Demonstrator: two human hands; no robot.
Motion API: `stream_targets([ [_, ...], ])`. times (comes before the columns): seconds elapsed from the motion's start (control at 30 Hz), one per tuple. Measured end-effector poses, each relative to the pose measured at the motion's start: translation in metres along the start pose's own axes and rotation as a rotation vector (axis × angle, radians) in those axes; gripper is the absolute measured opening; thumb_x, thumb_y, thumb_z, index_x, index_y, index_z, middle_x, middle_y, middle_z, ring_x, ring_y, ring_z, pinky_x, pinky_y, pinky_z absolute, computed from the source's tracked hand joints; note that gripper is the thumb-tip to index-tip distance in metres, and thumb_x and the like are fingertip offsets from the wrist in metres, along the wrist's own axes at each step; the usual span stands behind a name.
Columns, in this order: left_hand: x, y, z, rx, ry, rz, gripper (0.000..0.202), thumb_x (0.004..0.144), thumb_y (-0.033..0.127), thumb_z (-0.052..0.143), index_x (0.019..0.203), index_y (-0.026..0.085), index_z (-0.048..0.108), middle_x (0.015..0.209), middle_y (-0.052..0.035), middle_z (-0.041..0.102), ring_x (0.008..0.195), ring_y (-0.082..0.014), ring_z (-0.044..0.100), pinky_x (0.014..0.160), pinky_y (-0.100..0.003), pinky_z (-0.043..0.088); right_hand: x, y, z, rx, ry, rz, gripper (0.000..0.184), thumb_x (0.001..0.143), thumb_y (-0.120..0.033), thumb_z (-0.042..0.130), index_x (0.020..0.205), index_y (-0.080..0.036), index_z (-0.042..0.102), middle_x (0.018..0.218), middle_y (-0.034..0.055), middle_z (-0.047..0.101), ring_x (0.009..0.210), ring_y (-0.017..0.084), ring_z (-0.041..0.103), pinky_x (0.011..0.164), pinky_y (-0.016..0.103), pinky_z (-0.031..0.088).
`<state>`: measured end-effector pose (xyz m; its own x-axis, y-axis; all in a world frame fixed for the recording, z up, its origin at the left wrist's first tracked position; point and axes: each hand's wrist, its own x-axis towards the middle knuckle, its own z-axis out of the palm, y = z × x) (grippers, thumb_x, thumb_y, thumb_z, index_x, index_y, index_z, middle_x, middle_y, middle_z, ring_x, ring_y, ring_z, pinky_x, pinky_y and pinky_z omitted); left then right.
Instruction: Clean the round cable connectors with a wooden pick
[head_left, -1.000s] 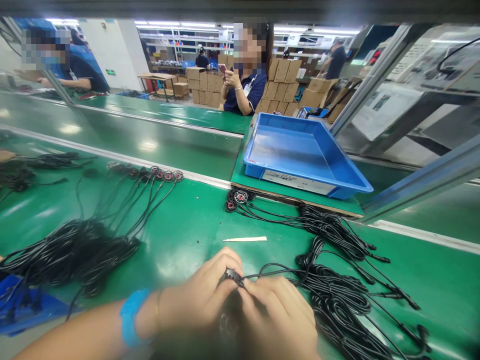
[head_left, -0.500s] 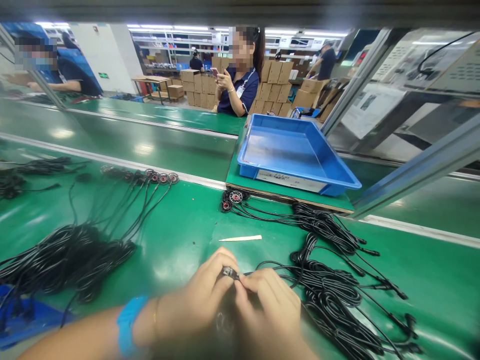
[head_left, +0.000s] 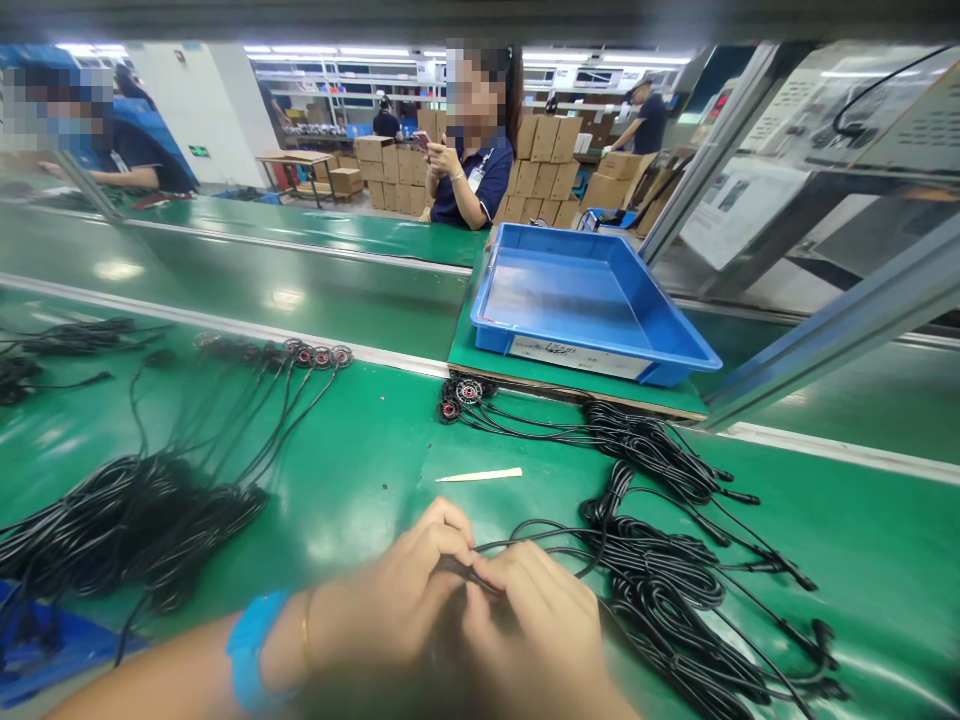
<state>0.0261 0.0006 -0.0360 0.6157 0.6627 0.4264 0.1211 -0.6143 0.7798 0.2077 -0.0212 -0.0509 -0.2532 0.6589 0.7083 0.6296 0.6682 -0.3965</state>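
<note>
Low in the middle of the view, my left hand point(head_left: 401, 600) and my right hand point(head_left: 536, 615) meet with fingertips nearly touching. Both pinch a small black cable piece point(head_left: 460, 569); fingers cover most of it, so its exact shape is unclear. A thin black cable runs from beside the fingers towards the coiled black cables point(head_left: 664, 570) at the right. Beyond my fingertips a pale, pointed strip point(head_left: 480, 475) lies on the green table point(head_left: 375, 440). A blue band point(head_left: 251, 650) circles my left wrist.
A blue tray point(head_left: 592, 300) stands on a raised board behind the hands. Round black-and-red cable ends point(head_left: 469, 391) lie before it. More bundled cables point(head_left: 142, 515) cover the left. A slanted metal post point(head_left: 832, 320) rises at right. Across the line, a person point(head_left: 472, 180) holds a phone.
The black piece has turned between my fingers; its shiny face, visible earlier, is now covered. The right fingertips have shifted slightly left over it. The view has moved a little.
</note>
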Motion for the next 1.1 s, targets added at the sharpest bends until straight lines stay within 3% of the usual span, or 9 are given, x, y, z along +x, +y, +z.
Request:
stream_targets([
  [0.23, -0.002, 0.004, 0.0, 0.04, -0.062, 0.037, 0.022, 0.096, 0.015, 0.042, 0.116, 0.023, 0.038, 0.1, -0.0081, 0.049, 0.093, -0.0221, 0.045, 0.082, -0.035, 0.045, -0.006, -0.004, 0.005, 0.014, 0.007, 0.027, 0.015, 0.081, -0.009, 0.057, 0.075, -0.022, 0.054, 0.058, -0.004, 0.048, 0.055, 0.012, 0.045, 0.055, 0.027, 0.032],
  [0.33, 0.002, 0.009, 0.002, -0.024, 0.006, -0.135, 0.018, 0.097, 0.013, 0.039, 0.112, 0.022, 0.04, 0.102, -0.0074, 0.047, 0.096, -0.0213, 0.046, 0.087, -0.037, 0.045, 0.0, -0.002, 0.002, 0.159, -0.068, 0.245, 0.011, 0.082, -0.013, 0.055, 0.077, -0.022, 0.057, 0.061, -0.0042, 0.051, 0.055, 0.011, 0.049, 0.055, 0.024, 0.037],
  [0.43, 0.006, 0.014, 0.002, -0.167, 0.04, -0.363, 0.025, 0.096, 0.014, 0.043, 0.119, 0.023, 0.039, 0.114, -0.0083, 0.043, 0.103, -0.0208, 0.048, 0.093, -0.037, 0.045, 0.012, 0.001, -0.004, 0.39, -0.23, 0.55, 0.01, 0.087, -0.022, 0.051, 0.08, -0.021, 0.059, 0.066, -0.0029, 0.058, 0.057, 0.011, 0.054, 0.055, 0.021, 0.042],
  [0.53, 0.006, 0.015, 0.001, -0.201, 0.011, -0.415, 0.033, 0.096, 0.015, 0.042, 0.127, 0.025, 0.035, 0.123, -0.0085, 0.04, 0.113, -0.0219, 0.046, 0.102, -0.04, 0.041, 0.022, 0.001, -0.007, 0.53, -0.318, 0.73, 0.016, 0.087, -0.029, 0.05, 0.082, -0.02, 0.062, 0.07, -0.0009, 0.061, 0.06, 0.012, 0.056, 0.056, 0.021, 0.044],
  [0.7, 0.004, 0.013, -0.001, -0.132, -0.017, -0.346, 0.033, 0.098, 0.013, 0.036, 0.128, 0.024, 0.033, 0.122, -0.0091, 0.038, 0.117, -0.0217, 0.044, 0.106, -0.041, 0.038, 0.024, 0.0, -0.004, 0.581, -0.314, 0.813, 0.013, 0.079, -0.032, 0.057, 0.08, -0.019, 0.06, 0.067, -0.0025, 0.054, 0.059, 0.011, 0.049, 0.055, 0.021, 0.041],
  [0.97, 0.004, 0.018, 0.0, -0.175, -0.051, -0.323, 0.034, 0.094, 0.009, 0.039, 0.126, 0.021, 0.037, 0.12, -0.0096, 0.039, 0.111, -0.0209, 0.049, 0.103, -0.04, 0.041, 0.019, 0.001, -0.004, 0.629, -0.355, 0.812, 0.016, 0.082, -0.03, 0.055, 0.071, -0.02, 0.05, 0.067, -0.0044, 0.045, 0.064, 0.011, 0.044, 0.059, 0.02, 0.037],
  [1.1, 0.009, 0.015, 0.008, -0.376, 0.089, -0.437, 0.037, 0.094, 0.016, 0.047, 0.129, 0.023, 0.036, 0.114, -0.0083, 0.048, 0.106, -0.0212, 0.053, 0.096, -0.04, 0.045, 0.023, -0.002, -0.001, 0.728, -0.301, 0.921, 0.025, 0.084, -0.04, 0.058, 0.073, -0.019, 0.053, 0.066, -0.003, 0.05, 0.063, 0.012, 0.047, 0.058, 0.021, 0.038],
])
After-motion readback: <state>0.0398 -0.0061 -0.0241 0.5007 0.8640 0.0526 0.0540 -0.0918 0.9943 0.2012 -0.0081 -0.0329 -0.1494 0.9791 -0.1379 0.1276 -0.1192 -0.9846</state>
